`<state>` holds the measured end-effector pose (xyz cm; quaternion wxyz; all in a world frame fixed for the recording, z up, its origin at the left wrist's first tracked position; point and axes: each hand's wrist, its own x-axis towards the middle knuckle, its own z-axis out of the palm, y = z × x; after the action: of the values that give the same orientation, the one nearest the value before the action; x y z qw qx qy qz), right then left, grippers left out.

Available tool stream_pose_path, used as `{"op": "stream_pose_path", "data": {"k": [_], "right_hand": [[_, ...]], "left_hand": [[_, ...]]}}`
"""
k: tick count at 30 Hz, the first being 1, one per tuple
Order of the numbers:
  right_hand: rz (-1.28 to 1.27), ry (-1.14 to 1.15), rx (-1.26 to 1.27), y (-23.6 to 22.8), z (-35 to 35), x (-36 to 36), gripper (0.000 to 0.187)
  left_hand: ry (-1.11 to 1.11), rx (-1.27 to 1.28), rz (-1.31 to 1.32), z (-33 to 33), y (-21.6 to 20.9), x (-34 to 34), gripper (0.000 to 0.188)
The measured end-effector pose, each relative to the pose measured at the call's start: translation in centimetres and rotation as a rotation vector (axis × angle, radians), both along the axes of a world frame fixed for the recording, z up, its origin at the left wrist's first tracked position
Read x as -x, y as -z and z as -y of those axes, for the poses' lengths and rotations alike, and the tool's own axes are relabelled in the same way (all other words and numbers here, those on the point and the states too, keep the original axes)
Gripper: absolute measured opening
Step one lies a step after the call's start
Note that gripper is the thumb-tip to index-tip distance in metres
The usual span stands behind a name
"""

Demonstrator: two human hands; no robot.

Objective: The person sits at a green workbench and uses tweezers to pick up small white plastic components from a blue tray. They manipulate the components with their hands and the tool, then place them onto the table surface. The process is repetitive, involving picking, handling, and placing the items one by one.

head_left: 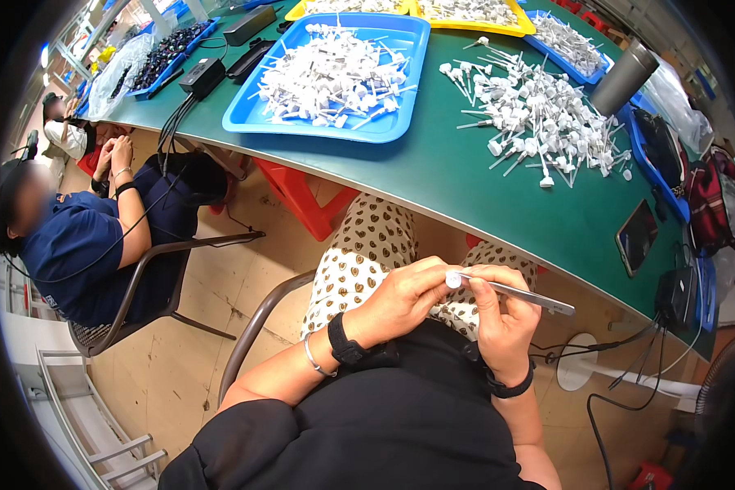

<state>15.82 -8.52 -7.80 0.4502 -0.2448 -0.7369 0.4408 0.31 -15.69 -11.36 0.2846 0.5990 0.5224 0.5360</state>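
Observation:
Over my lap, my left hand (416, 296) is closed in a pinch on a small white plastic part (453, 280) with a round end. My right hand (502, 314) grips a slim, flat silver tool (539, 300) that looks like a craft knife. Its tip meets or nearly touches the white part; the exact contact is too small to tell. On the green table ahead lies a loose heap of white plastic pieces with thin stems (539, 110). More such pieces fill a blue tray (408, 106) to its left.
Yellow trays (518, 26) stand at the back. A grey cylinder (625, 77), a phone (637, 237) and bags (714, 196) are at the right, with cables (612, 441) below. The green table's edge (433, 204) runs before me. A seated person (98, 237) is at the left.

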Motion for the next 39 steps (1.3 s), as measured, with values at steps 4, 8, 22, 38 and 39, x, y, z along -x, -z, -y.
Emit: {"op": "stream_pose_path", "data": {"k": [4,8,22,38,39], "right_hand": [[0.013,0.01,-0.006,0.1,0.0,0.0,0.008],[0.009,0.02,0.004,0.1,0.0,0.1,0.008],[-0.018,0.034,0.055,0.1,0.2,0.1,0.006],[0.14,-0.076,0.023,-1.4,-0.5,-0.6,0.006],[0.141,-0.085,0.1,-1.4,-0.4,-0.7,0.007]], "left_hand": [[-0.009,-0.008,-0.008,0.0,-0.1,0.0,0.024],[-0.009,0.009,0.036,0.0,0.0,-0.1,0.028],[-0.019,-0.017,0.003,-0.1,0.1,-0.1,0.026],[-0.017,-0.087,0.007,-0.2,0.8,-0.3,0.035],[-0.003,-0.072,0.007,-0.1,0.4,-0.2,0.034]]}}
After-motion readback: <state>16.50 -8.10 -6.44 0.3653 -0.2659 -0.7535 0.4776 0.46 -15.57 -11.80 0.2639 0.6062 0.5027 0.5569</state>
